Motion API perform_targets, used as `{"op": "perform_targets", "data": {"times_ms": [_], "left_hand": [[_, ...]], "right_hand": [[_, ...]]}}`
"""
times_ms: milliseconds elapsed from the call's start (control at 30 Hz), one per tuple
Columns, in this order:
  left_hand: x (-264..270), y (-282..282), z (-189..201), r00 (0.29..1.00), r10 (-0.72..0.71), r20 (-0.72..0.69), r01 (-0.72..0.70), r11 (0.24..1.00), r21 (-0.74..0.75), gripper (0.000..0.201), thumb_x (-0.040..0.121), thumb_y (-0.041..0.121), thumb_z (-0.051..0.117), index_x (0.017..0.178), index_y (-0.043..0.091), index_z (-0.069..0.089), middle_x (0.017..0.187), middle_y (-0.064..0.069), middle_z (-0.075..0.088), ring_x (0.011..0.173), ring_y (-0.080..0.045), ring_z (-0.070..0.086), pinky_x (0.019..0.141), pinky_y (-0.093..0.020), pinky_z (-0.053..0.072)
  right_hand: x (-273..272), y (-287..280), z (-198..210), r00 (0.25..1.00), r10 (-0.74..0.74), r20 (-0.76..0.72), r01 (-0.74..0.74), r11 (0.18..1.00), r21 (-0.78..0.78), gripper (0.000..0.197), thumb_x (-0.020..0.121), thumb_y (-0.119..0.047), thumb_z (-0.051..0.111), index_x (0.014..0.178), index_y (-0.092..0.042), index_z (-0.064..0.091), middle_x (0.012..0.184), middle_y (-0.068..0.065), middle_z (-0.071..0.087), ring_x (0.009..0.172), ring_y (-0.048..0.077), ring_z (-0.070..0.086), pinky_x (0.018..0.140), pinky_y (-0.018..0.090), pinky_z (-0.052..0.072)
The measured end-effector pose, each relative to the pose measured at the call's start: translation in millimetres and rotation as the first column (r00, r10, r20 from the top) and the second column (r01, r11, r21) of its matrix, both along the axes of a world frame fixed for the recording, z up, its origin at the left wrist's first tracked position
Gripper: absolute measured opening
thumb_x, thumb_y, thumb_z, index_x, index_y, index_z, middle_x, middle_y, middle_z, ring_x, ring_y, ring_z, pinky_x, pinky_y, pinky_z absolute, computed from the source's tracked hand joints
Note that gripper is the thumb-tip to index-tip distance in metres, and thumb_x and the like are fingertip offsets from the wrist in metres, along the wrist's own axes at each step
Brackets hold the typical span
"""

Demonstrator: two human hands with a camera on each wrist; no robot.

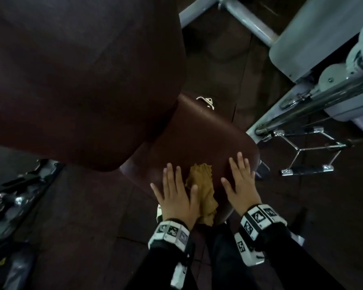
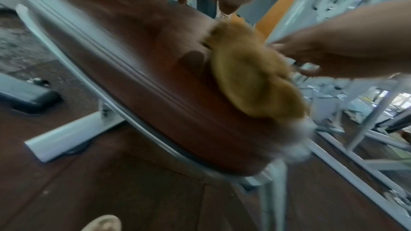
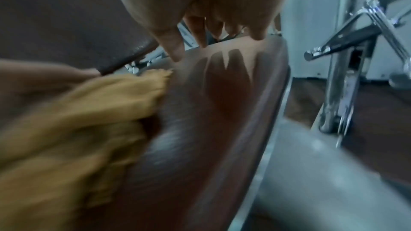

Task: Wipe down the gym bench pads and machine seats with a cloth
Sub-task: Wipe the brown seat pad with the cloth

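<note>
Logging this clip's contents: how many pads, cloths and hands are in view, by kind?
Brown pads: 2 (seat pad, back pad)
Mustard cloth: 1
Hands: 2 (left hand, right hand), both flat
Total: 5

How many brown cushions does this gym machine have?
2: the big back pad up at the left, and the seat below it, where the yellow cloth lies. Others may be out of view.

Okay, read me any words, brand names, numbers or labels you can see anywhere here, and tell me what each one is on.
No readable words, brands or numbers in any view.
Wristbands: black-and-white square code patterns only, not text.
Small white label behind the seat's far edge: too blurred to read.
Seat, back pad and cloth: no visible text.
</note>
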State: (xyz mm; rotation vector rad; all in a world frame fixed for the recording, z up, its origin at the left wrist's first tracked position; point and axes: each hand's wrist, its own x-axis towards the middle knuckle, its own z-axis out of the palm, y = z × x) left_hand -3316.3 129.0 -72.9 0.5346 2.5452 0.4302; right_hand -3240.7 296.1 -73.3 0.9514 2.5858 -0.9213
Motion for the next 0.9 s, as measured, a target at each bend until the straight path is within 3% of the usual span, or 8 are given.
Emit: {"op": "perform_targets", "data": {"times_ms": [100, 167, 367, 433, 533, 600, 667, 900], "left_hand": [[37.5, 19.8, 3.5, 1.000, -0.013, 0.021, 0.013, 1.000, -0.012, 0.070, 0.092, 0.059, 0.026, 0.147, 0.016, 0.030, 0.152, -0.015, 0.029, 0.142, -0.027, 0.027, 0.111, -0.063, 0.014], [52.0, 30.4, 2.9, 0.998, 0.060, 0.023, -0.060, 0.998, -0.030, 0.071, 0.089, 0.060, 0.031, 0.144, 0.016, 0.034, 0.145, -0.019, 0.039, 0.135, -0.032, 0.039, 0.106, -0.064, 0.023], [75.8, 38.5, -9.9, 0.923, 0.383, -0.042, -0.377, 0.920, 0.107, 0.068, 0.089, 0.032, 0.058, 0.148, 0.013, 0.029, 0.152, -0.016, 0.028, 0.142, -0.030, 0.025, 0.113, -0.058, 0.020], [85.8, 35.4, -12.9, 0.800, 0.600, 0.003, -0.589, 0.785, 0.193, 0.068, 0.091, 0.026, 0.057, 0.149, 0.015, 0.024, 0.156, -0.012, 0.019, 0.143, -0.028, 0.021, 0.115, -0.050, 0.021], [96.4, 33.3, -15.1, 0.511, 0.848, 0.141, -0.835, 0.450, 0.318, 0.067, 0.095, 0.025, 0.052, 0.151, 0.017, 0.016, 0.153, -0.009, 0.011, 0.136, -0.024, 0.026, 0.104, -0.026, 0.027], [99.7, 33.8, -18.7, 0.339, 0.899, 0.276, -0.914, 0.244, 0.325, 0.067, 0.096, 0.027, 0.050, 0.151, 0.020, 0.013, 0.152, -0.009, 0.014, 0.133, -0.022, 0.030, 0.097, -0.021, 0.028], [103.6, 34.6, -25.6, 0.224, 0.895, 0.386, -0.948, 0.108, 0.299, 0.066, 0.096, 0.031, 0.050, 0.151, 0.022, 0.015, 0.152, -0.007, 0.021, 0.134, -0.019, 0.031, 0.094, -0.017, 0.027], [135.4, 47.8, -38.3, 0.188, 0.839, 0.510, -0.939, 0.001, 0.345, 0.068, 0.094, 0.039, 0.051, 0.150, 0.031, 0.015, 0.151, -0.001, 0.032, 0.132, -0.012, 0.038, 0.101, -0.021, 0.033]], "right_hand": [[-4.6, 26.6, -3.5, 0.984, 0.138, 0.115, -0.137, 0.990, -0.022, 0.071, 0.094, -0.042, 0.045, 0.148, -0.032, -0.001, 0.146, -0.018, -0.027, 0.143, 0.023, -0.019, 0.113, 0.055, -0.001], [-5.3, 33.1, -7.1, 0.969, 0.196, 0.151, -0.189, 0.980, -0.059, 0.072, 0.094, -0.045, 0.043, 0.146, -0.036, -0.006, 0.144, -0.020, -0.030, 0.142, 0.025, -0.021, 0.111, 0.059, 0.000], [-5.2, 37.9, -7.5, 0.964, 0.225, 0.143, -0.216, 0.973, -0.077, 0.071, 0.093, -0.047, 0.045, 0.147, -0.037, 0.000, 0.148, -0.018, -0.024, 0.142, 0.026, -0.018, 0.111, 0.060, 0.000], [-6.0, 36.7, -7.1, 0.963, 0.224, 0.152, -0.215, 0.974, -0.074, 0.071, 0.093, -0.047, 0.045, 0.148, -0.035, 0.000, 0.154, -0.012, -0.019, 0.142, 0.026, -0.018, 0.110, 0.060, 0.000], [-5.5, 35.3, -8.0, 0.962, 0.225, 0.153, -0.218, 0.974, -0.066, 0.071, 0.093, -0.046, 0.044, 0.148, -0.035, 0.000, 0.156, -0.010, -0.017, 0.142, 0.027, -0.019, 0.111, 0.059, -0.002], [-4.4, 35.4, -9.7, 0.964, 0.226, 0.141, -0.221, 0.974, -0.050, 0.071, 0.093, -0.046, 0.044, 0.148, -0.035, 0.000, 0.156, -0.010, -0.016, 0.142, 0.027, -0.019, 0.111, 0.059, -0.002], [-3.6, 34.4, -10.9, 0.963, 0.229, 0.139, -0.227, 0.973, -0.035, 0.071, 0.094, -0.045, 0.043, 0.148, -0.035, -0.001, 0.156, -0.009, -0.016, 0.142, 0.028, -0.019, 0.111, 0.059, -0.002], [-3.3, 32.0, -10.2, 0.956, 0.243, 0.165, -0.245, 0.969, -0.004, 0.071, 0.095, -0.044, 0.040, 0.148, -0.031, -0.004, 0.155, -0.008, -0.019, 0.142, 0.029, -0.020, 0.110, 0.061, 0.002]]}}
